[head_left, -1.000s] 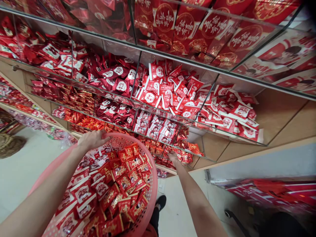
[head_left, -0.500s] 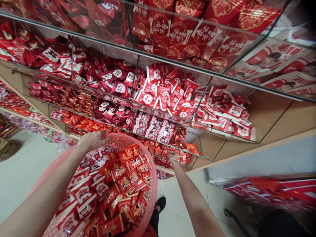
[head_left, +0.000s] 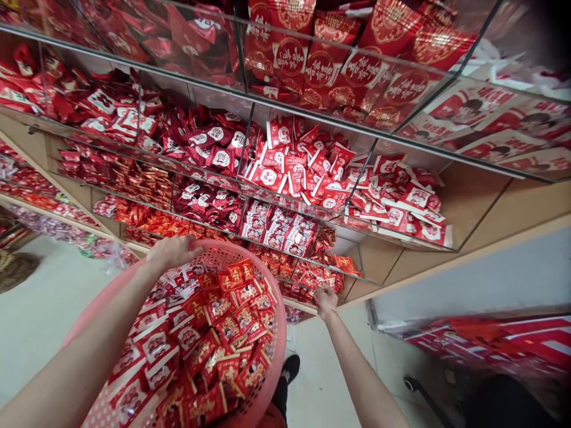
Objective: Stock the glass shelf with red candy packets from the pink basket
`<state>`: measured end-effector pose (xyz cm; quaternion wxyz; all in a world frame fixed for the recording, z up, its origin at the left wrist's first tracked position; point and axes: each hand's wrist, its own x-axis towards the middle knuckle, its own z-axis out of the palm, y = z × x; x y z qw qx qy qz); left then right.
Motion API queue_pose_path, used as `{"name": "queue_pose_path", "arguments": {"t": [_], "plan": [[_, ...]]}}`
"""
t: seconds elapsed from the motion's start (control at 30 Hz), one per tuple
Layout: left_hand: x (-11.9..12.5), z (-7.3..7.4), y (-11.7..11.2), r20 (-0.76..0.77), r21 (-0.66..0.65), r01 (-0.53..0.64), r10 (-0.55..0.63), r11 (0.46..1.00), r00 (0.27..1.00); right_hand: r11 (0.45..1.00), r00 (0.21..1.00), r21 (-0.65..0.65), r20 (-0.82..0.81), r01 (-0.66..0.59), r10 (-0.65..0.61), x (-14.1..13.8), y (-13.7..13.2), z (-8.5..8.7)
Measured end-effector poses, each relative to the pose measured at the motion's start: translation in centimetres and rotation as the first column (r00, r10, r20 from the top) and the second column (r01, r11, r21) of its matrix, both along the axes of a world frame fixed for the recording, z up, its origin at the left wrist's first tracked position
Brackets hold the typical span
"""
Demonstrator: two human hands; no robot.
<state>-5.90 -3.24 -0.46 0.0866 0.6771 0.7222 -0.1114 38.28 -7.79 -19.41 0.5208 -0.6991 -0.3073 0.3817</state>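
My left hand (head_left: 172,252) is closed over the far rim of a pink perforated basket (head_left: 277,333), which I hold in the crook of that arm. The basket is heaped with small red and white snack packets (head_left: 214,333). My right hand (head_left: 325,299) is stretched out at the front edge of the lowest shelf compartment, right against a pile of small red packets (head_left: 312,274). I see that hand from the back with its fingers curled; what they hold is hidden.
Glass shelves (head_left: 401,241) with dividers run across the wall, each compartment full of red packets (head_left: 289,166). Larger red bags (head_left: 321,65) fill the top shelf. A stack of red goods (head_left: 491,339) lies low on the right. My shoe (head_left: 292,365) stands on the pale floor (head_left: 40,309).
My right hand has drawn back a little, down and to the right, from inside the lowest compartment to its front edge. The left hand and basket have stayed put.
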Motion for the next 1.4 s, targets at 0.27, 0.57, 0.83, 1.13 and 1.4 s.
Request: {"name": "queue_pose_path", "arguments": {"t": [0.27, 0.57, 0.83, 1.13, 1.4], "plan": [[1.2, 0.8, 0.3, 0.019, -0.002, 0.038, -0.037, 0.999, 0.999, 0.997, 0.944, 0.011, -0.324, 0.076, -0.068, 0.4, -8.6, 4.7], [2.0, 0.8, 0.7, 0.019, 0.019, 0.090, -0.090, 0.996, 0.996, 0.996, 0.902, 0.085, -0.431, -0.004, 0.040, -5.1, -13.7, 12.2], [1.5, 0.6, 0.4, 0.009, 0.031, 0.077, -0.078, 0.997, 0.997, 0.873, 0.833, 0.101, -0.263, -0.478, 0.487, -10.5, -16.6, 15.5], [1.3, 0.7, 0.0, 0.019, 0.040, 0.086, -0.087, 0.995, 0.996, 0.663, 0.660, 0.000, -0.090, -0.749, 0.746, -13.9, -18.1, 15.3], [1.0, 0.4, 0.3, -0.002, 0.028, 0.077, -0.077, 0.997, 0.997, 0.577, 0.573, -0.069, 0.069, -0.814, 0.816, -14.5, -18.9, 15.2]]}}
